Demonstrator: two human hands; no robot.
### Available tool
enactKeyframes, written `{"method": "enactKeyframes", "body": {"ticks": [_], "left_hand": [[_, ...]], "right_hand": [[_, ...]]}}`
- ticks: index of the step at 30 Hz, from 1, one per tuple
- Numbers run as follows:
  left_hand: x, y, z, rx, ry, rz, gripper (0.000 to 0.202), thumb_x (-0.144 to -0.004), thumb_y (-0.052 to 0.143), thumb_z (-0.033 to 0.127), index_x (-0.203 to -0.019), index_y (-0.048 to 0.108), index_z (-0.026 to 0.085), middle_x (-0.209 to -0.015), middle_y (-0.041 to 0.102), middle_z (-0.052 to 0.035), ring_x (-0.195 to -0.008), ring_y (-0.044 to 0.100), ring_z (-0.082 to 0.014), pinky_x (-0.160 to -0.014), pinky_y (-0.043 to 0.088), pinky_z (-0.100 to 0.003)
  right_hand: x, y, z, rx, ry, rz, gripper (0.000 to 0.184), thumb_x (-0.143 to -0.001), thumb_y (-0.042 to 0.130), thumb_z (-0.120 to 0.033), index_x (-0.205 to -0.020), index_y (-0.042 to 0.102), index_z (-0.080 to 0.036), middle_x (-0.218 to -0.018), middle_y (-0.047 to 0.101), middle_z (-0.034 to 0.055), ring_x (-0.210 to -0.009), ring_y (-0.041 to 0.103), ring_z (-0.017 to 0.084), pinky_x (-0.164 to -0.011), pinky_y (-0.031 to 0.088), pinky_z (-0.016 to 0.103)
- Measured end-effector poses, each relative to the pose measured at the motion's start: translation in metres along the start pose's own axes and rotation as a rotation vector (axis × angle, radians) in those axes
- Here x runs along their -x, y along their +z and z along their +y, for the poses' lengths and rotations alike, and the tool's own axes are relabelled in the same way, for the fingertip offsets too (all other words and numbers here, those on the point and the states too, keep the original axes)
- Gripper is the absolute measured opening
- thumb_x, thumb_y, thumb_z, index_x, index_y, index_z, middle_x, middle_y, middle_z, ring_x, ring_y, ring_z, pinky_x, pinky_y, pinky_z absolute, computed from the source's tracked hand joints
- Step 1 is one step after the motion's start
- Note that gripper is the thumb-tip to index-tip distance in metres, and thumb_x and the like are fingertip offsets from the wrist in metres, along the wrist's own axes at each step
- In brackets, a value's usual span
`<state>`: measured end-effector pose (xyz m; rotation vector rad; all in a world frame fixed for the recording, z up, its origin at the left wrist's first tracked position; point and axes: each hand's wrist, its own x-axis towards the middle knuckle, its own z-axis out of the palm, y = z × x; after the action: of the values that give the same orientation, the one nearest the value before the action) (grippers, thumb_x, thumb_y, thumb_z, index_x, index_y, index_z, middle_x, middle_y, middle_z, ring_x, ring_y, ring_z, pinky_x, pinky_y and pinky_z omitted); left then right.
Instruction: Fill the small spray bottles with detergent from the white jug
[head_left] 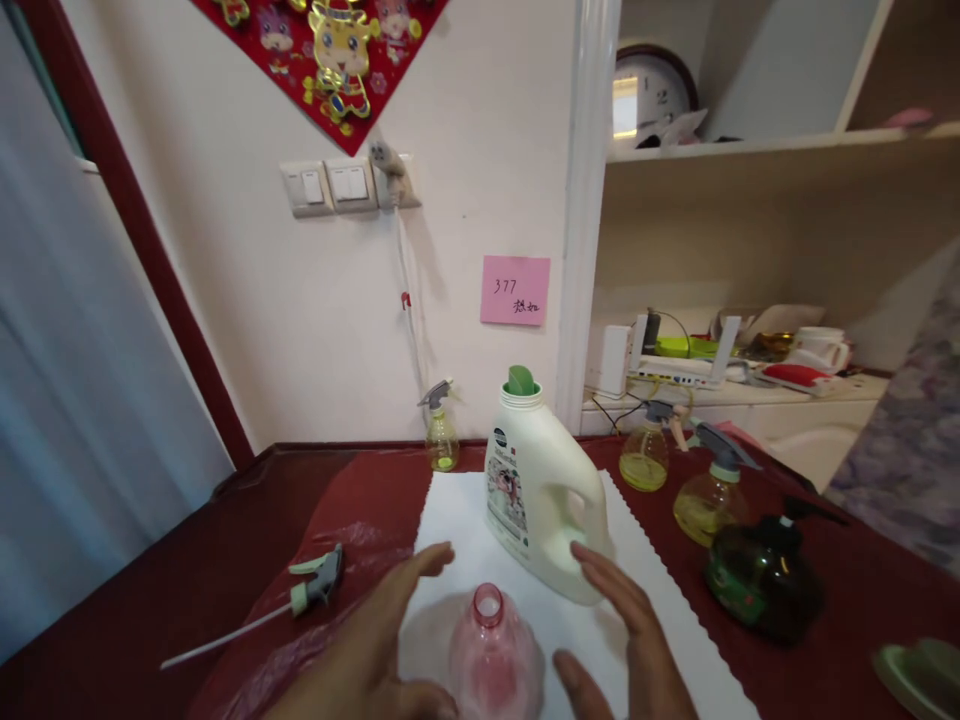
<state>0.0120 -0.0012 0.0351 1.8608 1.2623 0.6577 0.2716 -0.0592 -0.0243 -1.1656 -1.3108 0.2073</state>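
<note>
On the white scalloped-edged sheet (450, 515), a translucent pink bottle (496, 668) stands upright with its neck uncovered, between the left hand (360, 640) and the right hand (651, 645). Both hands are spread wide around it and hold nothing; whether the left thumb touches its side, I cannot tell.

The pink bottle looks light, so an uneven push from one side could tip it, and anything inside would run out through the bare mouth; how full it is cannot be made out. Just behind stands the cream detergent jug (544, 490), also uncapped, with a green pour spout (520, 381) in its neck. The right fingertips overlap it in this view, so a careless knock might rock it and slop its contents onto the sheet. The loose trigger sprayer (319, 585), lying left with its tube out, could be swept aside by the left forearm.

Counted: one pink bottle, one jug, one loose sprayer, one dark pump bottle (765, 580), and three yellow-tinted spray bottles with heads fitted: one rear bottle (442, 440) near the wall, two right-hand bottles (643, 458) beyond the sheet.
</note>
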Motion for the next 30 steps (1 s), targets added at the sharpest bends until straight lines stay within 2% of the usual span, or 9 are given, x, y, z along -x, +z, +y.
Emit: {"method": "enactKeyframes", "body": {"ticks": [3,6,8,11,15,17,24,28,30], "left_hand": [[-0.014,0.046,-0.006,0.094,0.036,-0.034,0.119,-0.045,0.098,0.049,-0.152,0.047,0.039,-0.158,0.052,-0.0092,-0.145,0.048,-0.0419,-0.122,0.038,-0.053],[-0.031,0.077,-0.02,0.155,0.029,-0.012,0.097,-0.047,0.094,0.055,-0.137,0.06,0.044,-0.142,0.067,-0.0074,-0.136,0.057,-0.0435,-0.115,0.047,-0.052],[-0.038,0.085,-0.026,0.186,0.024,0.033,0.074,-0.055,0.09,0.057,-0.124,0.067,0.044,-0.128,0.074,-0.006,-0.129,0.063,-0.0419,-0.11,0.051,-0.05],[-0.036,0.076,-0.031,0.219,0.019,0.125,0.063,-0.063,0.085,0.052,-0.122,0.068,0.039,-0.121,0.075,-0.0066,-0.122,0.067,-0.0405,-0.105,0.054,-0.051],[-0.027,0.054,-0.033,0.2,0.023,0.291,0.09,-0.054,0.088,0.03,-0.138,0.056,0.03,-0.144,0.062,-0.0121,-0.137,0.053,-0.0406,-0.116,0.043,-0.05],[-0.027,0.049,-0.035,0.174,-0.01,0.316,0.09,-0.055,0.084,0.025,-0.14,0.053,0.027,-0.15,0.057,-0.0138,-0.141,0.048,-0.0395,-0.121,0.036,-0.05],[-0.029,0.05,-0.033,0.122,0.001,0.278,0.083,-0.065,0.07,0.021,-0.144,0.044,0.022,-0.153,0.052,-0.0138,-0.144,0.044,-0.0326,-0.124,0.03,-0.048],[-0.026,0.049,-0.031,0.108,-0.023,0.242,0.085,-0.066,0.072,0.022,-0.145,0.043,0.021,-0.155,0.05,-0.0145,-0.145,0.043,-0.0321,-0.124,0.029,-0.047],[-0.025,0.049,-0.031,0.089,-0.018,0.237,0.086,-0.066,0.073,0.022,-0.146,0.042,0.021,-0.156,0.049,-0.0142,-0.146,0.042,-0.0319,-0.124,0.029,-0.047]], "right_hand": [[-0.033,-0.021,0.01,0.055,0.049,0.015,0.054,-0.096,0.061,-0.044,-0.146,0.045,-0.029,-0.153,0.052,0.0115,-0.14,0.052,0.031,-0.115,0.045,0.055],[-0.061,-0.034,0.03,0.057,0.138,-0.018,0.066,-0.091,0.067,-0.053,-0.148,0.045,-0.028,-0.156,0.049,0.0117,-0.142,0.047,0.034,-0.117,0.039,0.059],[-0.075,-0.033,0.04,0.026,0.223,-0.046,0.071,-0.087,0.069,-0.058,-0.147,0.045,-0.027,-0.157,0.047,0.0124,-0.144,0.045,0.036,-0.119,0.036,0.06],[-0.091,-0.022,0.041,-0.046,0.315,-0.07,0.079,-0.082,0.07,-0.065,-0.146,0.046,-0.024,-0.151,0.054,0.0145,-0.137,0.053,0.034,-0.112,0.044,0.053],[-0.107,-0.006,0.031,-0.081,0.348,-0.053,0.081,-0.08,0.069,-0.069,-0.142,0.05,-0.021,-0.134,0.067,0.0136,-0.117,0.065,0.031,-0.096,0.053,0.041],[-0.111,0.0,0.029,-0.08,0.365,-0.028,0.08,-0.078,0.069,-0.07,-0.139,0.054,-0.02,-0.127,0.069,0.0123,-0.108,0.067,0.03,-0.09,0.054,0.041],[-0.115,0.013,0.029,-0.052,0.402,0.121,0.087,-0.068,0.075,-0.073,-0.133,0.061,-0.018,-0.101,0.07,0.0051,-0.068,0.058,0.017,-0.062,0.049,0.032],[-0.114,0.009,0.009,-0.02,0.413,0.179,0.086,-0.065,0.078,-0.073,-0.129,0.063,-0.017,-0.091,0.069,0.0033,-0.056,0.051,0.013,-0.052,0.045,0.028],[-0.113,-0.001,-0.005,0.002,0.406,0.162,0.085,-0.063,0.08,-0.071,-0.126,0.064,-0.017,-0.091,0.072,0.0051,-0.06,0.057,0.016,-0.052,0.048,0.028]]}}
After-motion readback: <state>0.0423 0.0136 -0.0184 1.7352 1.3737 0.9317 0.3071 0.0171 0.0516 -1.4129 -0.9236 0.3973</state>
